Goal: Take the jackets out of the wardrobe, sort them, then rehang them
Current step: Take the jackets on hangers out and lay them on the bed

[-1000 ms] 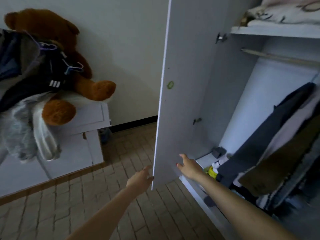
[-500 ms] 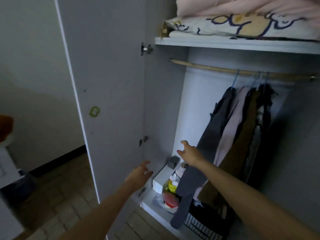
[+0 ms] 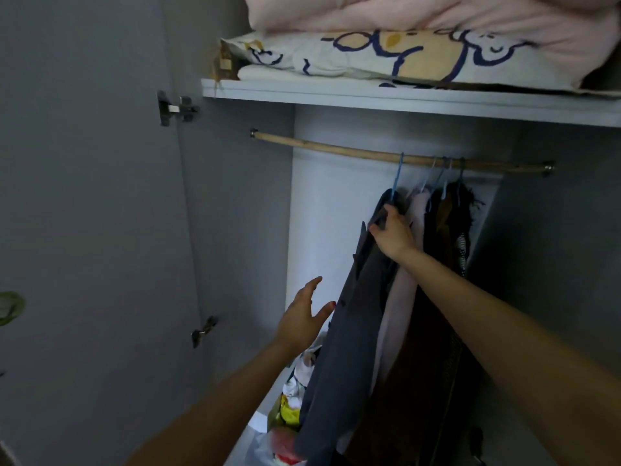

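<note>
Gripping the collar of the dark grey fabric jacket (image 3: 349, 331) just below its blue wire hanger (image 3: 396, 176), the right hand (image 3: 393, 235) has its fingers curled round the cloth at the neck. That jacket hangs leftmost of the row on the pale wooden rail (image 3: 336, 148), inside the grey wardrobe (image 3: 235, 213), its hanger hook over the rail. Just beside it to the right hang a pale pink jacket (image 3: 400, 297), a brown jacket (image 3: 433, 331) and a dark garment (image 3: 462, 210), packed close together; how many more lie behind cannot be told.

The left hand (image 3: 304, 317) is raised beside the lower front edge of the dark grey jacket, fingers straight and slightly spread, thumb out, holding nothing; whether the thumb tip touches the cloth cannot be told.

The white shelf (image 3: 369, 97) above the rail carries a folded printed pillow (image 3: 386, 57) with a pink quilt (image 3: 437, 18) on it. On the wardrobe floor, left of the jackets, lies a heap of coloured bags (image 3: 285, 418). The open grey door (image 3: 84, 196) stands at left.
</note>
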